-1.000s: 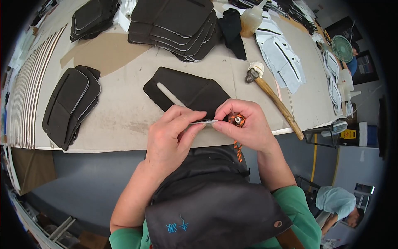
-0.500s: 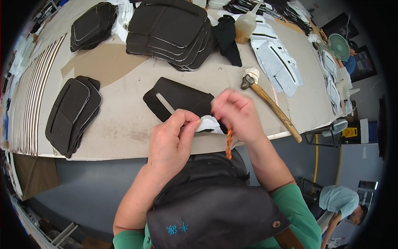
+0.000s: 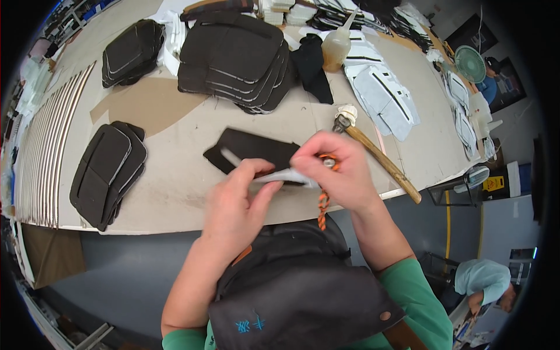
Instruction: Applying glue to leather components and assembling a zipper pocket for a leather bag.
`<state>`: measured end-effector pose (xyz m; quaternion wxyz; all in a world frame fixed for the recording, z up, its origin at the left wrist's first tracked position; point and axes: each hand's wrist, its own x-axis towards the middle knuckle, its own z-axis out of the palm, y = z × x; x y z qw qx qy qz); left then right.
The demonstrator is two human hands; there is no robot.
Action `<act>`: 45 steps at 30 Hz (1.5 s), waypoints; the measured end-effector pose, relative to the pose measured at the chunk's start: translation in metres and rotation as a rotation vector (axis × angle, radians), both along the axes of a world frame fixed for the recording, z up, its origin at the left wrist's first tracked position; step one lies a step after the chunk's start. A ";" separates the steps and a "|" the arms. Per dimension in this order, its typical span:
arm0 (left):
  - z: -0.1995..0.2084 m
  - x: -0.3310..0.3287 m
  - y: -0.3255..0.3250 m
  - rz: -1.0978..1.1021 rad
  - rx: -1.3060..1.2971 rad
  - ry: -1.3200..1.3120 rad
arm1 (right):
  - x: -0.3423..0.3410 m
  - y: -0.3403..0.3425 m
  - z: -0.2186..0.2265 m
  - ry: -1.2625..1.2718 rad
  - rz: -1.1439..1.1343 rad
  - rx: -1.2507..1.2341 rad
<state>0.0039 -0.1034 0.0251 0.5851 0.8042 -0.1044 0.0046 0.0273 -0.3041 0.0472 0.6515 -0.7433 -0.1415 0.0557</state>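
In front of me, at the table's near edge, a dark fabric panel (image 3: 256,149) with a pale slot lies under my fingers. Its near edge carries a white piece (image 3: 287,175), blurred by motion. The fingers of my left hand (image 3: 233,201) are closed on this edge. Thumb and fingertips of my right hand (image 3: 344,172) pinch the other end of the white piece. An orange-and-black braided cord (image 3: 322,211) hangs from my right hand, with a small metal part (image 3: 329,162) showing by the fingers; what that part belongs to is hidden.
Right of my hands lies a wooden-handled hammer (image 3: 382,162), its head beside a white lump (image 3: 348,111). Dark panels are stacked ahead (image 3: 233,46) and at left (image 3: 108,172). A squeeze bottle (image 3: 336,49) stands near white panels (image 3: 382,99). Metal strips (image 3: 52,157) line the left.
My right hand has come down and closed on the white piece, now stretched between both hands. The view has shifted slightly, so the table things appear lower.
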 end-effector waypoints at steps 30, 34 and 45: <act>-0.038 0.012 0.049 -0.156 0.812 -0.334 | 0.027 -0.085 -0.008 0.101 -0.466 -0.662; -0.034 0.007 0.048 -0.159 0.871 -0.284 | 0.026 -0.150 -0.016 -0.085 -0.691 -0.769; -0.035 0.013 0.077 -0.028 0.715 -0.243 | 0.017 -0.070 -0.014 -0.402 -0.066 -0.553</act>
